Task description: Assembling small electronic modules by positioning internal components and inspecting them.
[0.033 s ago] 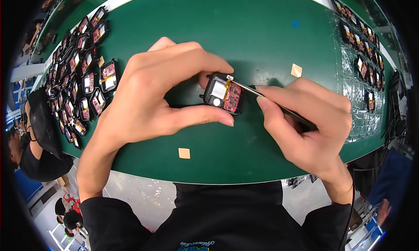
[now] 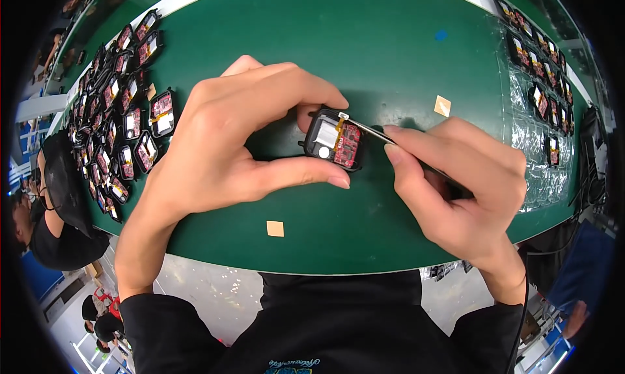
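Over the middle of the green table, my left hand [image 2: 221, 136] grips a small black device housing [image 2: 332, 139] by its edges, thumb below and fingers above. Inside the housing show a silvery-white block, a red circuit board, a round white spot and an amber flex ribbon [image 2: 339, 132] with a white end at the upper edge. In my right hand [image 2: 462, 185], pinched between thumb and forefinger, are slim tweezers [image 2: 374, 131] with a metal front and dark rear. Their tips reach the ribbon's white end; whether they grip it I cannot tell.
Many similar open housings [image 2: 133, 123] crowd the table's left side. At the right, more housings [image 2: 553, 151] stand in rows on clear plastic trays [image 2: 537, 179]. Small tan squares [image 2: 275, 229] and a blue scrap [image 2: 441, 35] lie on the green table [image 2: 364, 244]. Another person [image 2: 62, 224] sits at the far left.
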Demonstrator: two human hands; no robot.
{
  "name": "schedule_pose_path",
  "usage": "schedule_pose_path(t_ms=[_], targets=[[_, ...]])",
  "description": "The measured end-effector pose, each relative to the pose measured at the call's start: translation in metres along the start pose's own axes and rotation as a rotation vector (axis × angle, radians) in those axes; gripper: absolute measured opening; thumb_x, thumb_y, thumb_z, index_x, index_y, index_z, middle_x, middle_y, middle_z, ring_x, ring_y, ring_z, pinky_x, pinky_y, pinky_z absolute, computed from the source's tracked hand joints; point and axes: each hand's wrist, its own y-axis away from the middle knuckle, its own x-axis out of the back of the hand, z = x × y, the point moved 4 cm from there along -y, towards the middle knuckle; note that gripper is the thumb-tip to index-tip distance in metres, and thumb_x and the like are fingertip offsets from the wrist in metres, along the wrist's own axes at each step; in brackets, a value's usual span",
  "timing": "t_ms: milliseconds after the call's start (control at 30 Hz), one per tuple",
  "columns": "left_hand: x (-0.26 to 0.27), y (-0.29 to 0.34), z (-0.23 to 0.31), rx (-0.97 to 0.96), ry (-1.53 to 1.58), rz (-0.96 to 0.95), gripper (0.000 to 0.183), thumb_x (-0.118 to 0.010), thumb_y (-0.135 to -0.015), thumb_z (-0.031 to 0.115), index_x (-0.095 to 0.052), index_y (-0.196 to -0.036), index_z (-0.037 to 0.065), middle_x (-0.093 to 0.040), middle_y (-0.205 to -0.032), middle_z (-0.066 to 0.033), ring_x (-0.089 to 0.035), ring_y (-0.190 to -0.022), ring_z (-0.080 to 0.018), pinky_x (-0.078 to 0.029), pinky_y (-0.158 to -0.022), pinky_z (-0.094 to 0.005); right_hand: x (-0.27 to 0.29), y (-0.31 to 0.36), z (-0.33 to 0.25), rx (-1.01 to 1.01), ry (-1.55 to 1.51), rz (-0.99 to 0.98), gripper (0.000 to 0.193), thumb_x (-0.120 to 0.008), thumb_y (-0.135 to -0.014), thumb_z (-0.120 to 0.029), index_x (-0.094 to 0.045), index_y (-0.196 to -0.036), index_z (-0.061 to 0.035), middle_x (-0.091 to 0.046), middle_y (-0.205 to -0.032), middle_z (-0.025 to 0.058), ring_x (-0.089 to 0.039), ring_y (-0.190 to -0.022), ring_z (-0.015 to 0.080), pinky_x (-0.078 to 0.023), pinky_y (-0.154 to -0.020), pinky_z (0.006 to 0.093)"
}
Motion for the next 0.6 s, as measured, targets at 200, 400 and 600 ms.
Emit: schedule_pose_path(t_ms=[200, 400, 600], targets=[[-0.0013, 0.0004, -0.0006, -0.022, -0.024, 0.007, 0.066, -0.105, -0.06, 0.042, -0.083, -0.11, 0.006, -0.066, -0.077, 0.0002, -0.051, -0.066, -0.0129, -0.039, -0.069, -0.0297, -0.0012, 0.0043, -0.0041, 0.121, 0.145, 0.06, 0.031, -0.089, -0.081, 0.01, -0.088, -0.111, 0.0011, -0.068, -0.079, 0.0025, -0.047, -0.054, 0.0047, -0.032, -0.048, 0.0257], [-0.0019, -0.0006, -0.0023, -0.026, 0.009, 0.004, 0.066, -0.106, -0.06, 0.041, -0.083, -0.11, 0.005, -0.066, -0.078, -0.0002, -0.051, -0.066, -0.0127, -0.038, -0.069, -0.0305, -0.0022, 0.0043, -0.006, 0.139, 0.167, 0.039, 0.033, -0.09, -0.08, 0.01, -0.088, -0.112, 0.001, -0.069, -0.082, 0.0036, -0.049, -0.056, 0.0063, -0.034, -0.049, 0.0261], [0.0015, 0.0004, -0.0098, -0.01, 0.095, -0.037, 0.07, -0.106, -0.057, 0.041, -0.083, -0.11, 0.003, -0.072, -0.085, -0.0013, -0.051, -0.068, -0.0122, -0.038, -0.07, -0.0297, -0.001, 0.0004, -0.006, 0.061, 0.081, -0.007, 0.028, -0.086, -0.084, 0.011, -0.087, -0.11, 0.0026, -0.07, -0.08, 0.0067, -0.057, -0.06, 0.0101, -0.04, -0.053, 0.0267]])
